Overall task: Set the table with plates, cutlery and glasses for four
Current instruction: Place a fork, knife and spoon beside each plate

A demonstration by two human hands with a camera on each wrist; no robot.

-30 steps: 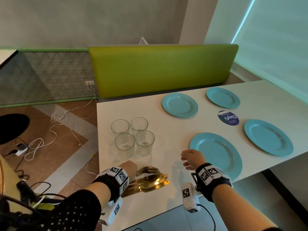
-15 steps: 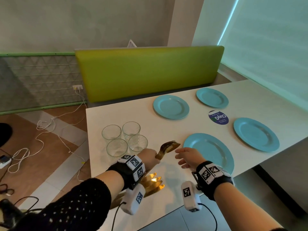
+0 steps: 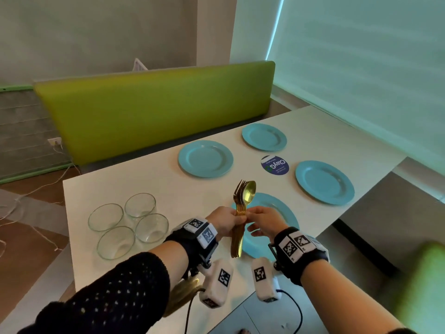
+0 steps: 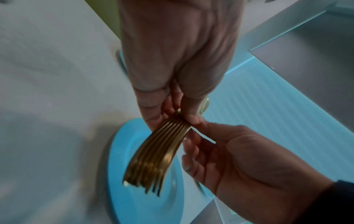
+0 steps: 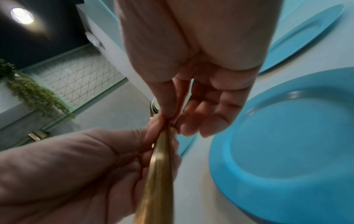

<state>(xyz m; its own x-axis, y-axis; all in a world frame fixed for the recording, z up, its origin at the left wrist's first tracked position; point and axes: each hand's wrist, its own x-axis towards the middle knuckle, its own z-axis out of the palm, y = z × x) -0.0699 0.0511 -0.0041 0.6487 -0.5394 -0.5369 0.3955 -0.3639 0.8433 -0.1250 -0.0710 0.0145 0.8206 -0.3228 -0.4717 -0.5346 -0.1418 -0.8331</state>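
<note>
So the left hand (image 3: 226, 221) has its fingers wrapped around a whole bundle of gold cutlery (image 3: 242, 208), forks and spoons stacked together, heads up and handles hanging down. It's held in the air right above the plate at the near edge of the table (image 3: 168, 184). The right hand (image 3: 263, 221) is up against the same bundle, thumb and fingertip pinching at the outermost handle while the other fingers stay loosely spread. My guess is that's the point of the two-hand setup: one hand is the holder, the other peels off a single piece to lay down beside a plate.

Plates look done. Four blue plates sit on the table: the near plate (image 3: 284, 213) under the hands, a second plate (image 3: 325, 182) along the same edge to the right, and two more plates (image 3: 206, 159) (image 3: 265, 137) along the far edge by the green bench (image 3: 154, 112). Nothing is on any of them.

The four glasses (image 3: 127, 225) are clustered together near the left end of the table, all empty as far as I can tell, so they look not yet handed out. No cutlery is down beside any plate, so I'd call this roughly a third of the way in.
</note>
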